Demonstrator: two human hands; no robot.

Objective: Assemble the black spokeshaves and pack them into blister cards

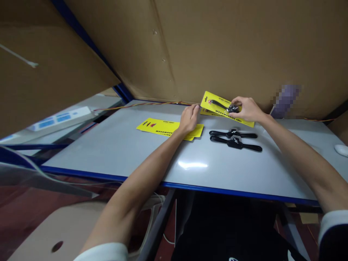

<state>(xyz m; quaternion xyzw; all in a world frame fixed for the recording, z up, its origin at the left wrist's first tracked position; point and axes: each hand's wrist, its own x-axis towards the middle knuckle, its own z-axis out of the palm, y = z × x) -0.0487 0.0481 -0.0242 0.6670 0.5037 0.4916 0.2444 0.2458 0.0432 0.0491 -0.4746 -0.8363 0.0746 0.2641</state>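
My right hand [246, 108] is closed on a black spokeshave [232, 108] lying against a yellow backing card [246, 122], printed "woodworking tool" and tilted above the table. Beneath that card, part of another yellow card [206, 112] shows. My left hand [189, 117] has its fingers curled together near the raised card's left end; whether they pinch anything is hidden. Under my left wrist lies a small stack of yellow cards [165, 127]. Two more black spokeshaves [236, 142] rest side by side on the table, in front of my right hand.
The grey tabletop [108, 145] has a blue front edge. Cardboard walls [217, 43] stand behind it. A pixelated purple object [285, 101] leans at the back right, and a white object [341, 149] lies at the right edge. A white power strip [62, 119] sits at left, with a cable [136, 105] running behind.
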